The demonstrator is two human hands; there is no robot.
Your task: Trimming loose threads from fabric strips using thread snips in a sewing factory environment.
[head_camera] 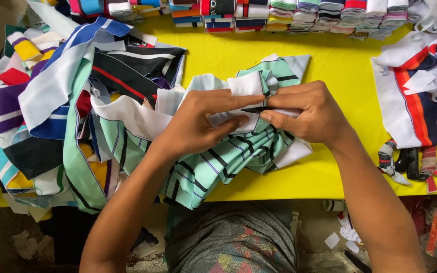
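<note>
Pinched a mint-green striped fabric piece (pixel 228 156) with both hands at the middle of the yellow table (pixel 330 65). Left hand (pixel 201 124) closed on the white edge, thumb under, fingers above. Right hand (pixel 307 114) closed on the same edge, fingertips touching those of the left. Lay with long axis running from near-left to far-right, the far end pointing toward the folded stacks (pixel 299 15). Just to the left, a mixed pile of fabric scraps (pixel 61 111); well apart at right, red-and-navy striped pieces (pixel 421 106).
</note>
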